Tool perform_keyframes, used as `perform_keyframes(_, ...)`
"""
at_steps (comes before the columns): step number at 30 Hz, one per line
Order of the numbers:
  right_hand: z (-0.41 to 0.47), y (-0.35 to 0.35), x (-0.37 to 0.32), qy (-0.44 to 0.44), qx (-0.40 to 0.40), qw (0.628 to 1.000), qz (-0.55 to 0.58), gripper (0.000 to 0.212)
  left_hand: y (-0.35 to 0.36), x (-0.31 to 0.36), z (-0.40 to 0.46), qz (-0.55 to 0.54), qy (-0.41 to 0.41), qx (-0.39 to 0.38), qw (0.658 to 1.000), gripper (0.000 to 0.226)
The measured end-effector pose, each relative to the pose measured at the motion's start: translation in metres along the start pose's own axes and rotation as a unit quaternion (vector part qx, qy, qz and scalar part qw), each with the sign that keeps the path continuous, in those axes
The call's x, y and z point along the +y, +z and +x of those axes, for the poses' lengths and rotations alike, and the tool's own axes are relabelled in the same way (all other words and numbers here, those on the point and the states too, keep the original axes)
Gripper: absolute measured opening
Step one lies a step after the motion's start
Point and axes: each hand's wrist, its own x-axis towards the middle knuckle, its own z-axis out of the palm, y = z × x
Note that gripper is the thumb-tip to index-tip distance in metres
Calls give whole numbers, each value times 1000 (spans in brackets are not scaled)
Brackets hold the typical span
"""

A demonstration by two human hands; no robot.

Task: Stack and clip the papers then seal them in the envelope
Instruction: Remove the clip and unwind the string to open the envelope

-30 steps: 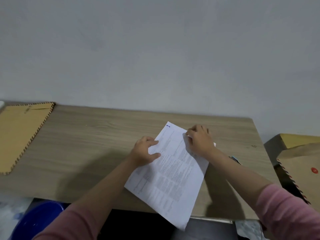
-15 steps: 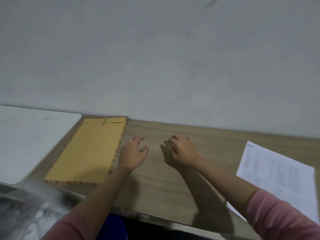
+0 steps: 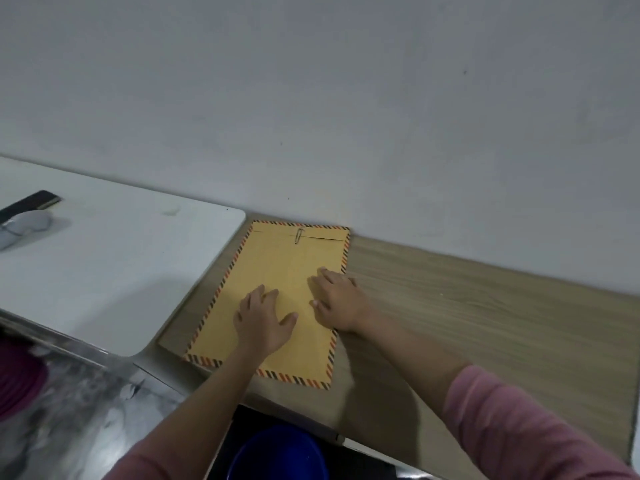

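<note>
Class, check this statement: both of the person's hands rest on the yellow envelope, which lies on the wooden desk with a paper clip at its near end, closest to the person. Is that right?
Not quite. The head view shows the paper clip at the envelope's far end, by the wall, not the near end. The rest holds: the left hand and the right hand both rest on the envelope, which lies on the wooden desk.

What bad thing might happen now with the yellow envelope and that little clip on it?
1. The paper clip lies loose near the top of the envelope; a quick slide or lift might fling it off.
2. The envelope sits near the wooden table's front edge, so a pull from the left hand and right hand resting on it might tip it toward the blue bucket below.
</note>
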Motion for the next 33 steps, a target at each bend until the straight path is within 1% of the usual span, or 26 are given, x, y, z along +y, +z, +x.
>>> perform_keyframes(3,4,8,1,12,9,1000,-4,45,1,-9,1,31,60,28,997,66)
perform_keyframes(6,-8,12,10,20,40,999,-11,40,2,-9,0,67,133,57,987,58)
perform_keyframes(10,-54,18,38,33,81,996,-28,42,12,2,-12,38,221,37,974,53)
perform_keyframes(12,-83,20,54,43,109,993,-30,44,25,13,-23,21,251,17,967,52)
perform_keyframes(14,-111,21,70,63,128,989,-25,45,38,29,-37,11,262,-17,965,57)
perform_keyframes(17,-152,17,91,99,136,986,-17,49,54,60,-61,20,273,-51,960,72)
perform_keyframes(21,-202,12,117,129,135,982,-33,50,71,94,-89,32,298,-61,952,82)
perform_keyframes(23,-216,6,126,143,132,980,-50,47,75,107,-96,44,311,-55,948,90)
perform_keyframes(25,-215,-5,135,156,129,978,-54,39,75,120,-95,71,317,-53,944,100)
perform_keyframes(27,-201,-19,141,171,137,975,-31,32,73,133,-88,83,310,-52,946,104)
perform_keyframes(31,-160,-38,158,210,177,959,74,18,80,162,-58,65,300,-12,952,100)
perform_keyframes(33,-142,-41,168,211,206,950,107,15,89,174,-46,72,307,-30,948,99)
